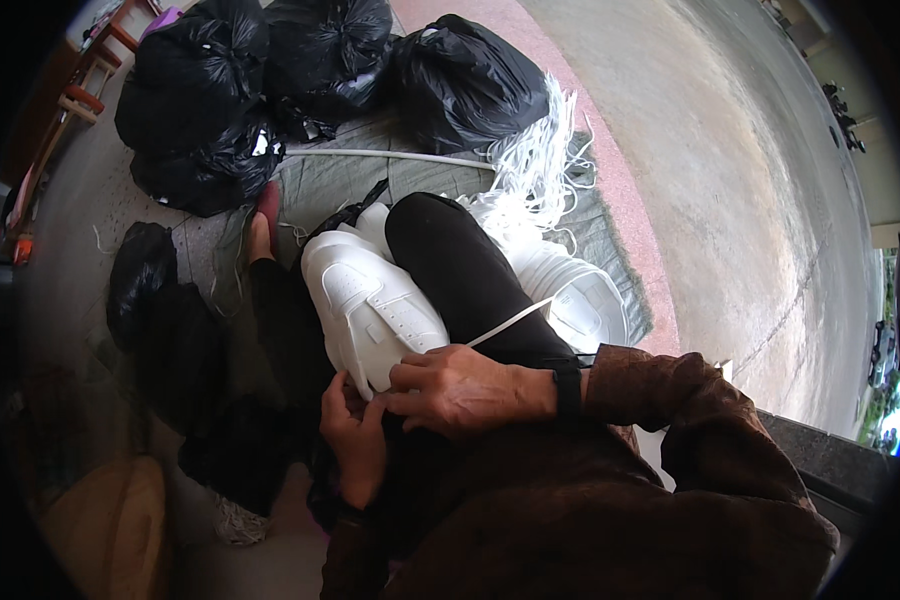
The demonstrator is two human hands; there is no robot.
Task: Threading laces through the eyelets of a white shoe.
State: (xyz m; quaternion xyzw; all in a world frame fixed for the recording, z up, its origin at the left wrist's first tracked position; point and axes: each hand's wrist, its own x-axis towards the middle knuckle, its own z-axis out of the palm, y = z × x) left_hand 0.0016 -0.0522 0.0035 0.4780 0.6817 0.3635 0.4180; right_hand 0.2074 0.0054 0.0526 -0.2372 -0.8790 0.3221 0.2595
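Observation:
Across my lap lies a white shoe upper point(370, 300) with a row of eyelets, its near end toward me. My left hand point(355, 430) pinches that near end between thumb and fingers. Bent over the same edge, my right hand point(455, 390) has its fingers closed on the upper, close to the left fingertips. A white shoelace point(510, 321) runs from under the right hand over my thigh to the right. What the right fingertips grip besides the upper is hidden.
Right of my leg lies a stack of white shoe uppers point(595, 305). A bundle of loose white laces point(545, 150) spreads beyond it on a grey-green cloth point(625, 250). Black plastic bags point(470, 85) stand ahead. Dark bags point(142, 275) and a tan round object point(110, 520) are at left.

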